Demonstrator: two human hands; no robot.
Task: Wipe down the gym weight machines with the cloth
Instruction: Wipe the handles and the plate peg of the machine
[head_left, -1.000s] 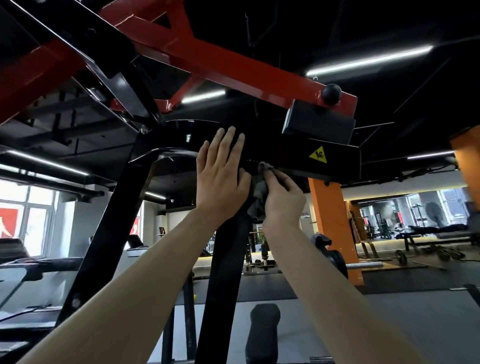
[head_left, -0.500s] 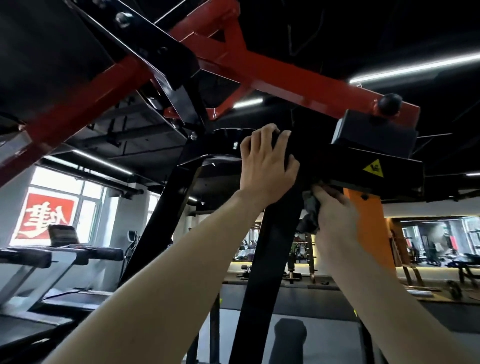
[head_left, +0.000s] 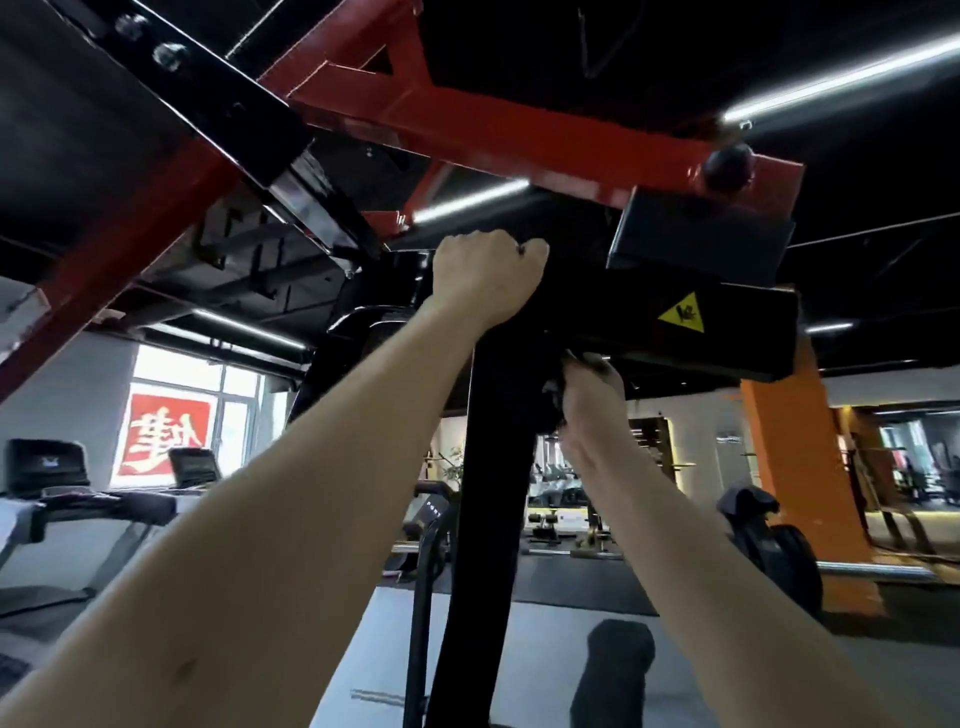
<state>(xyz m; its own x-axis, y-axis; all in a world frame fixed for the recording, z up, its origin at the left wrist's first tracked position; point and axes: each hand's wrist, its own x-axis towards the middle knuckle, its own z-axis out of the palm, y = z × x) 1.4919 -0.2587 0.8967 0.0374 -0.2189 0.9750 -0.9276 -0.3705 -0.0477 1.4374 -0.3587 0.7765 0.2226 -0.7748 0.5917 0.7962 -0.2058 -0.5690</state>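
A weight machine rises over me: a black upright post (head_left: 488, 519), a black crossbeam (head_left: 727, 332) with a yellow warning sticker (head_left: 681, 318), and red frame arms (head_left: 519, 135) above. My left hand (head_left: 483, 278) grips the top of the black post, fingers curled over it. My right hand (head_left: 589, 400) holds a dark grey cloth (head_left: 553, 397) bunched against the underside of the crossbeam, right beside the post. Most of the cloth is hidden by my fingers and the dark metal.
Treadmills (head_left: 78, 499) stand at the left under a window with a red sign (head_left: 166, 434). An orange pillar (head_left: 800, 478) and a loaded barbell (head_left: 769, 556) are at the right. A black padded roller (head_left: 613, 670) sits low in front. More machines fill the far room.
My left hand went from lying flat on the frame to curling over the top of the post. My right hand slid the cloth down and right under the crossbeam. My view swung left and closer.
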